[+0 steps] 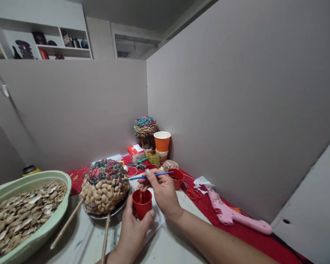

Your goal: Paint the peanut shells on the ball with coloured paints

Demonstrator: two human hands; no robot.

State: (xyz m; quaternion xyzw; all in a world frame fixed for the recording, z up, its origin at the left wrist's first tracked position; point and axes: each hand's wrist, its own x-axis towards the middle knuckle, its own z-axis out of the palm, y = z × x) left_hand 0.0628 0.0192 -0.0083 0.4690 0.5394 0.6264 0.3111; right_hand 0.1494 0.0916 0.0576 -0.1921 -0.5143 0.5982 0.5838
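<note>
My left hand point(136, 229) is wrapped round a small red cup point(142, 209), fingers on one side and thumb on the other. A thin reddish stick point(141, 196) stands in the cup, close to the fingertips of my right hand point(165, 192); whether they touch it I cannot tell. That hand pinches a blue paintbrush point(137, 178), held nearly level, its bristles pointing left at the peanut-shell dome point(104, 192). Dark, red and green paint covers the dome's top, while its lower shells are plain tan. Under it is a metal bowl point(110, 214), with twine-wrapped sticks point(106, 238) jutting out.
At left stands a green basin point(67, 183) of peanut shells. Behind my hands are another red cup point(176, 179), scissors point(193, 193), an orange paper cup point(162, 141) and a coloured shell dome point(145, 126). A pink glue gun point(236, 216) lies at right beside the grey partition point(236, 110).
</note>
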